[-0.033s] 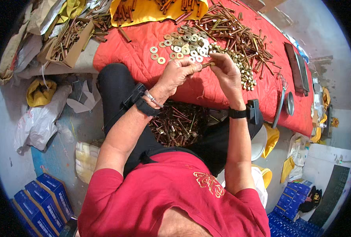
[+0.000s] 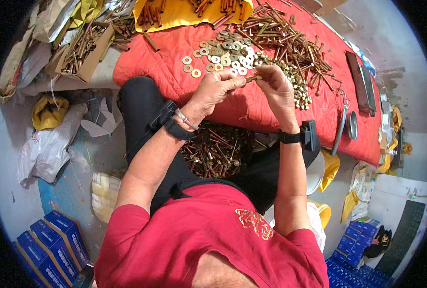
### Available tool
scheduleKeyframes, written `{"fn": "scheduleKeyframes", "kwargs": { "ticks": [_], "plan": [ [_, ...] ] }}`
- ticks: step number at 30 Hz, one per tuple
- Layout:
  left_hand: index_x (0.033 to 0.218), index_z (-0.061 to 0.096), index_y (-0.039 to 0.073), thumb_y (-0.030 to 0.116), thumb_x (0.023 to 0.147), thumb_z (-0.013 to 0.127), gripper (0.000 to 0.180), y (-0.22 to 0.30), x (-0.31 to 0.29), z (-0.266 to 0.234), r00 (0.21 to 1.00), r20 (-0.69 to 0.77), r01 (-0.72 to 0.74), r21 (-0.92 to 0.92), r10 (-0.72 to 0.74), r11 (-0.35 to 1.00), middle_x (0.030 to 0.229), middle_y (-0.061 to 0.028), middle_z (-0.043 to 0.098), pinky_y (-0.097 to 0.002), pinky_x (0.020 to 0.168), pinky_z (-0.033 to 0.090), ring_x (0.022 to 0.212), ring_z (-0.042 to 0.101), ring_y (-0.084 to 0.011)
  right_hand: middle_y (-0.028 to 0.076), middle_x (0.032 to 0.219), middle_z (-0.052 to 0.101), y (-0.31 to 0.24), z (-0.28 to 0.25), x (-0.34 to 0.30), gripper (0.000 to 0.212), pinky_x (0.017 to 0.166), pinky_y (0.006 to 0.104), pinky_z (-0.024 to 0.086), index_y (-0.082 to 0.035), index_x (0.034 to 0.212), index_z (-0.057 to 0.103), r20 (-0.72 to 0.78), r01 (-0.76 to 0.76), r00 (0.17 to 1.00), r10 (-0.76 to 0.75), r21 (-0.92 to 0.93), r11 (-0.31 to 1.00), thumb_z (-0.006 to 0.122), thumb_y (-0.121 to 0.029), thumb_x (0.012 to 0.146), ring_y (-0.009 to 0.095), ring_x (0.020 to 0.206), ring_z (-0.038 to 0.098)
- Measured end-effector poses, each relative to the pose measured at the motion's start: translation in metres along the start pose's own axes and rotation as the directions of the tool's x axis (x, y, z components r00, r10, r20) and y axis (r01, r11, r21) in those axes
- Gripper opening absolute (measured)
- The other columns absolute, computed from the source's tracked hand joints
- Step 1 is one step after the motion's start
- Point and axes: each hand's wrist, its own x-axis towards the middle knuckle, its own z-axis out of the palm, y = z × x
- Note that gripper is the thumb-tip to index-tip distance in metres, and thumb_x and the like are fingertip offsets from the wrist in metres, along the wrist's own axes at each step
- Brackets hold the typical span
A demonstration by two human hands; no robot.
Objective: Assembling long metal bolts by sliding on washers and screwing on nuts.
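Between my hands, just over the near edge of the red cloth (image 2: pixel 160 62), is a slim brass-coloured bolt (image 2: pixel 249 79). My left hand (image 2: pixel 216 92) pinches one end between thumb and fingers. The fingertips of my right hand (image 2: pixel 277 91) close around its other end; whether a nut sits there is too small to tell. Flat ring washers (image 2: pixel 215 59) lie scattered beyond my left hand. A heap of small shiny nuts (image 2: pixel 301 93) spreads beside and behind my right hand. Farther back is a large pile of bolts (image 2: pixel 290 38).
More bolts fill the space below the table edge (image 2: pixel 216 153), between my legs. A yellow bag (image 2: pixel 192 24) with copper-coloured tubes lies at the back, a cardboard box (image 2: pixel 92 57) of metal pieces at left. A metal dish (image 2: pixel 352 126) sits right. Blue boxes (image 2: pixel 64 240) stand lower left.
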Motion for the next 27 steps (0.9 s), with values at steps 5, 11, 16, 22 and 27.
{"fn": "scheduleKeyframes", "kwargs": {
  "ticks": [5,11,16,22,27],
  "plan": [
    [0.087,0.066,0.008,0.023,0.088,0.067,0.016,0.010,0.007,-0.012,0.981,0.138,0.148,-0.088,-0.135,0.985,0.064,0.0051,0.056,-0.0135,0.038,0.026,0.043,0.039,0.0022,0.004,0.086,0.058,-0.005,-0.017,0.006,0.017,0.073,0.0262,0.048,-0.004,0.094,0.061,0.156,0.137,0.981,-0.116,-0.131,0.982,0.063,0.005,0.080,0.013,0.081,0.058],
    [0.085,0.067,0.008,0.025,0.087,0.067,0.018,0.016,0.003,-0.008,0.981,0.138,0.141,-0.007,-0.139,0.990,0.062,0.0050,0.056,-0.0142,0.040,0.029,0.046,0.043,0.0006,0.008,0.073,0.053,-0.005,-0.012,0.008,0.007,0.062,0.0312,0.044,-0.002,0.088,0.055,0.182,0.168,0.978,-0.098,-0.425,0.889,0.054,-0.008,0.091,0.020,0.067,0.054],
    [0.078,0.071,0.005,0.023,0.086,0.068,0.019,-0.002,0.011,-0.009,0.952,0.068,-0.290,0.508,0.298,0.811,0.068,0.0039,0.062,-0.0214,0.054,0.041,0.061,0.052,-0.0036,0.014,0.070,0.054,0.006,-0.016,0.006,0.019,0.062,0.0408,0.044,-0.001,0.084,0.054,0.364,0.449,0.892,-0.267,-0.653,0.610,0.048,-0.016,0.094,0.035,0.070,0.055],
    [0.078,0.070,0.005,0.019,0.087,0.067,0.017,0.011,-0.001,-0.001,0.920,0.045,-0.368,0.436,0.388,0.821,0.063,0.0029,0.060,-0.0223,0.051,0.039,0.058,0.049,-0.0021,0.010,0.068,0.050,-0.035,-0.013,0.005,0.026,0.062,0.0342,0.042,0.000,0.081,0.053,0.248,0.022,0.966,0.068,-0.343,0.939,0.044,-0.018,0.097,0.024,0.064,0.052],
    [0.077,0.069,0.009,0.025,0.087,0.067,0.019,0.016,-0.001,-0.003,0.993,0.116,0.014,0.125,-0.029,0.992,0.066,0.0049,0.060,-0.0186,0.051,0.038,0.057,0.049,-0.0016,0.007,0.071,0.051,-0.024,-0.019,0.001,0.013,0.061,0.0301,0.042,-0.001,0.090,0.055,0.288,0.132,0.957,-0.035,-0.322,0.938,0.052,-0.012,0.095,0.017,0.064,0.049]
  ]
}}
